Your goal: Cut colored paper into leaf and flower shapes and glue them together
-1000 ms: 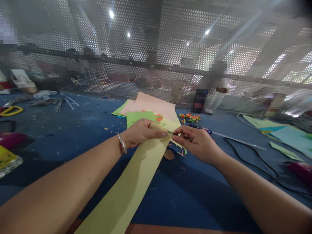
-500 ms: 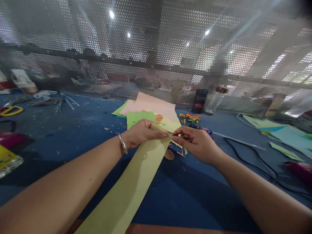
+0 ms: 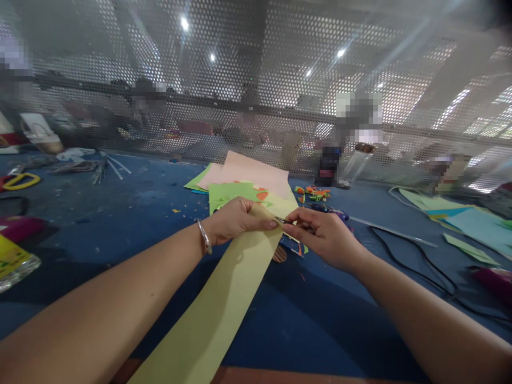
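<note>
My left hand (image 3: 244, 217) is closed on the far end of a long pale yellow-green paper strip (image 3: 216, 304), thumb on top; a silver bracelet circles that wrist. The strip slopes down toward the table's front edge. In my right hand (image 3: 316, 229) is a thin, pointed metal tool (image 3: 285, 220), its tip at the strip's edge beside my left thumb; the fingers hide most of it. Just behind my hands lie a green sheet (image 3: 230, 193) and a pink sheet (image 3: 258, 168). A striped brown round piece (image 3: 279, 254) shows below my right fingers.
Orange and green paper scraps (image 3: 314, 192) lie behind my right hand. A clear stick (image 3: 394, 231), a black cord (image 3: 424, 261) and coloured paper (image 3: 468, 221) are to the right. Yellow-handled scissors (image 3: 22, 181) lie far left. A perforated metal screen (image 3: 248, 80) borders the blue table (image 3: 140, 197).
The two hands keep their hold and nearly the same pose. The whole view has shifted very slightly; nothing was taken up or let go.
</note>
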`<state>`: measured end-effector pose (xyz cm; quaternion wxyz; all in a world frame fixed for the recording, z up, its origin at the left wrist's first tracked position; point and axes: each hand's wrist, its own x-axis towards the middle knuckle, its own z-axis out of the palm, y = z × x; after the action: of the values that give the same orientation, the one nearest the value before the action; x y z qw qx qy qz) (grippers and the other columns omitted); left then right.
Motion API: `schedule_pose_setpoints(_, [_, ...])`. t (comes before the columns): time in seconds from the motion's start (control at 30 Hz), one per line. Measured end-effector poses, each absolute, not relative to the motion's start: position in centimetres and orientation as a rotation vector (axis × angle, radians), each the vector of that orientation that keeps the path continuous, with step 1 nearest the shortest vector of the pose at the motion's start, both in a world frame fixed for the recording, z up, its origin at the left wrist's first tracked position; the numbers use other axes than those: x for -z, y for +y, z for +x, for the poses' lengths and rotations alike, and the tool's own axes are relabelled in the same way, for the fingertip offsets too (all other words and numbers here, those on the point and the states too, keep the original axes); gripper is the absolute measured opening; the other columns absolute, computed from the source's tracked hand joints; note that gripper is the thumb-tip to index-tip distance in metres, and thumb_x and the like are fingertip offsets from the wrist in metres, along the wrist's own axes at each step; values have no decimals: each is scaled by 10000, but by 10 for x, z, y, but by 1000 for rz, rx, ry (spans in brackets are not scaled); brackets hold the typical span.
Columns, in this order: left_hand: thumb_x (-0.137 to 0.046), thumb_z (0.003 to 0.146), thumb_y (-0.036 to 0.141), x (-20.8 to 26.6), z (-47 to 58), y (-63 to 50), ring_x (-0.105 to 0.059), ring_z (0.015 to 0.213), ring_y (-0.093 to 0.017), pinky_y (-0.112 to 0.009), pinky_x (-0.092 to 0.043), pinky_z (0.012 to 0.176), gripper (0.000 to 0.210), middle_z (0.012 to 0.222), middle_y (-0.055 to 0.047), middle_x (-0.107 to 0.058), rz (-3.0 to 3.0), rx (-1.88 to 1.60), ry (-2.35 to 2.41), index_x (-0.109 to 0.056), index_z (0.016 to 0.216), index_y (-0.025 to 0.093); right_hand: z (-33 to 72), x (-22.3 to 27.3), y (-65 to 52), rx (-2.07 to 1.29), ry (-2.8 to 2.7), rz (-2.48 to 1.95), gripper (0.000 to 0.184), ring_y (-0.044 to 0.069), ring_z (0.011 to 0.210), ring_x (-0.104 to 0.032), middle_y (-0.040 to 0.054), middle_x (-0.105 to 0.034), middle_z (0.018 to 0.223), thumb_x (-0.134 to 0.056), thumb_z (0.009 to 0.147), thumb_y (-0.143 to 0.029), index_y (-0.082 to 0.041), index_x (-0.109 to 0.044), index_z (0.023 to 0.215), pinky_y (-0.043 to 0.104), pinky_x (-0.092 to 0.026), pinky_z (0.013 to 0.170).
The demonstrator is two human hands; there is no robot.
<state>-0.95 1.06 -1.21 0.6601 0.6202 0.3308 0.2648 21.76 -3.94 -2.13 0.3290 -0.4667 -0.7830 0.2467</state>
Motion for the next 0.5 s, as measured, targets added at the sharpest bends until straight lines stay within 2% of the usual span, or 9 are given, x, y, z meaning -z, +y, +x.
schedule_pose_setpoints(0.27, [-872, 715, 302, 14, -7, 9, -662, 533, -133, -219, -490, 493, 190, 690, -60, -754, 1356, -605, 731, -782, 761, 141, 217, 23, -40, -665, -2051, -1215, 354, 103, 525, -418, -28, -527, 655, -566, 955, -549, -208, -661, 966, 250, -306, 484])
schedule_pose_setpoints(0.5, [-875, 714, 306, 14, -6, 6, -665, 520, -134, -236, -534, 545, 200, 714, -68, -770, 1330, -567, 703, -782, 780, 142, 217, 21, -41, -651, -2053, -1236, 338, 103, 537, -437, -18, -558, 684, -574, 958, -526, -202, -669, 970, 252, -321, 497])
